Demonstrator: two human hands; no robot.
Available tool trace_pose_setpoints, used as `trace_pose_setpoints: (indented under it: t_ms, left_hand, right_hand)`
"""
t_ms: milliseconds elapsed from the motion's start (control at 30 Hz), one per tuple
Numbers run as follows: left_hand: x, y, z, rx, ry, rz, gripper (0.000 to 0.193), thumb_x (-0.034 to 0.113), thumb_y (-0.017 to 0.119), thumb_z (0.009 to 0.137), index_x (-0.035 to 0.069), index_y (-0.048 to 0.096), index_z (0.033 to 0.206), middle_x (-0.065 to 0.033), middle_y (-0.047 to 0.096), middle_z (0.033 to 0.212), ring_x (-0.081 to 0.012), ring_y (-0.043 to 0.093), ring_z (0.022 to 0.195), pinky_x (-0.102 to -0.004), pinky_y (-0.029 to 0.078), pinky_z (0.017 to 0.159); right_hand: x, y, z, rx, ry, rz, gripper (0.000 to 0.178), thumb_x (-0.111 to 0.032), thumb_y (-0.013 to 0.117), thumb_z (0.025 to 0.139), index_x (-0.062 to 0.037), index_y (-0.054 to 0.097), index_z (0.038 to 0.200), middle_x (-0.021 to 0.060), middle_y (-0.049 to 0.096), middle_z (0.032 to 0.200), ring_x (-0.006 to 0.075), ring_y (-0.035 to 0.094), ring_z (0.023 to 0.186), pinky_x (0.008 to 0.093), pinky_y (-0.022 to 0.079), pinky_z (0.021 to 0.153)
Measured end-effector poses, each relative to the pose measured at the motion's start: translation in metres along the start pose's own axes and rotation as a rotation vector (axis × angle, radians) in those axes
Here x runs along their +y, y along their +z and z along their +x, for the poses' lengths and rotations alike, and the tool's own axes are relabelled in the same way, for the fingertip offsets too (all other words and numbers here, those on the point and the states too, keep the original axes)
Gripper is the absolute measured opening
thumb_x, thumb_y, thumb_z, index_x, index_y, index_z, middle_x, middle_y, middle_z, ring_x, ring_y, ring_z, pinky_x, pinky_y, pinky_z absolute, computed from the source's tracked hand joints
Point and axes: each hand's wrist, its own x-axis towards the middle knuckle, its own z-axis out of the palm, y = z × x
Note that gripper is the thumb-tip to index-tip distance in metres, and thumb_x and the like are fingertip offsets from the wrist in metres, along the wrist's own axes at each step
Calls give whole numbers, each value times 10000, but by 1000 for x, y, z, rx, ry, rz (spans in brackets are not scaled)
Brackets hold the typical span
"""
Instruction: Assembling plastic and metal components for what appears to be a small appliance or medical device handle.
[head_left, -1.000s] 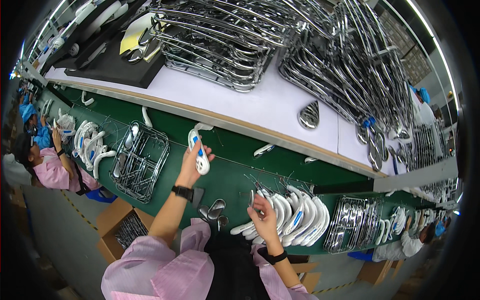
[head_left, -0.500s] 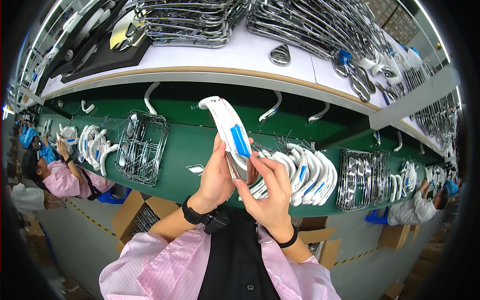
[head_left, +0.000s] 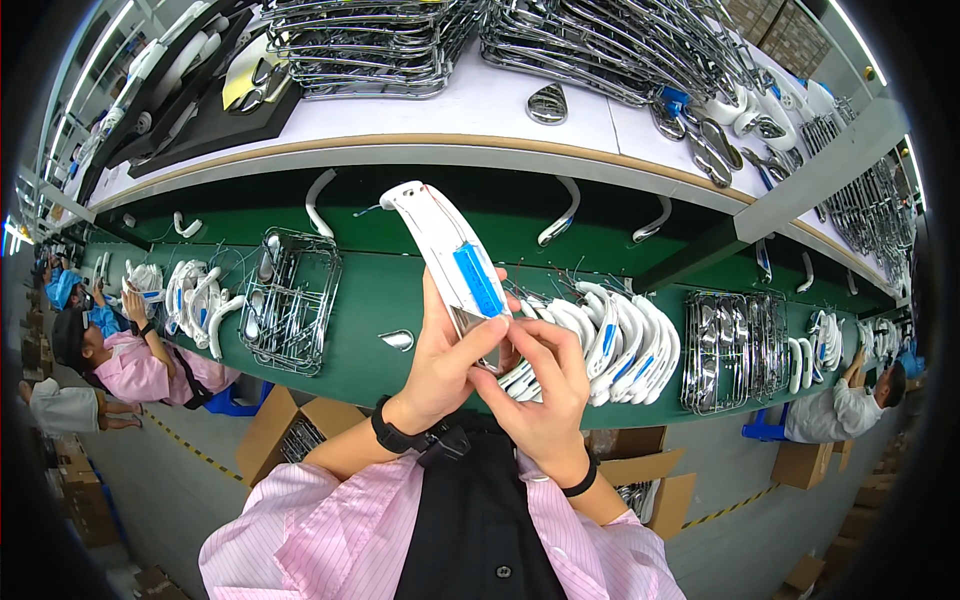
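My left hand point(head_left: 445, 360) grips a long curved white plastic part point(head_left: 448, 255) with a blue strip on it, held upright in front of me. My right hand point(head_left: 540, 385) pinches the lower end of the same part, where a small shiny metal piece point(head_left: 478, 328) sits between the fingertips. Just behind the hands, a row of similar white curved parts point(head_left: 610, 340) with blue strips lies stacked on the green workbench point(head_left: 390, 290).
A wire basket point(head_left: 292, 300) stands on the bench at my left, another wire basket point(head_left: 730, 350) at my right. Piles of chrome parts point(head_left: 380, 45) fill the white shelf above. Other workers sit at far left point(head_left: 110, 350) and far right point(head_left: 845, 405). Cardboard boxes point(head_left: 285, 430) stand below the bench.
My left hand brought the white part from over the bench up close to me, and my right hand left the stack and came onto its lower end.
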Motion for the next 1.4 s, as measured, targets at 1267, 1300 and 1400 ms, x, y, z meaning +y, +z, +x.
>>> trace_pose_setpoints:
  t_ms: [1267, 1300, 1400]
  left_hand:
    - [-9, -1, -4, -285, -233, -91, 755, 549, 278, 997, 81, 23, 1532, -118, 540, 1118, -151, 549, 812, -290, 478, 702]
    - [-7, 1, -6, -313, -240, -51, 754, 540, 288, 999, 74, 26, 1531, -94, 514, 1179, -145, 544, 838, -290, 482, 708]
    - [-17, -2, 0, -311, -184, -25, 737, 508, 292, 1009, 68, 11, 1530, -82, 478, 1245, -136, 539, 853, -285, 487, 731]
  right_hand:
    - [17, -13, -11, -31, 294, 519, 233, -70, 817, 701, -17, 685, 885, 139, 524, 1259, 160, 582, 899, 286, 472, 803]
    - [14, -12, -13, -84, 473, 707, 199, -35, 796, 723, -24, 688, 891, 136, 516, 1292, 141, 571, 934, 293, 448, 859]
    - [19, -8, -13, -115, 600, 892, 138, -22, 771, 764, -13, 680, 868, 110, 525, 1250, 120, 564, 923, 270, 455, 811]
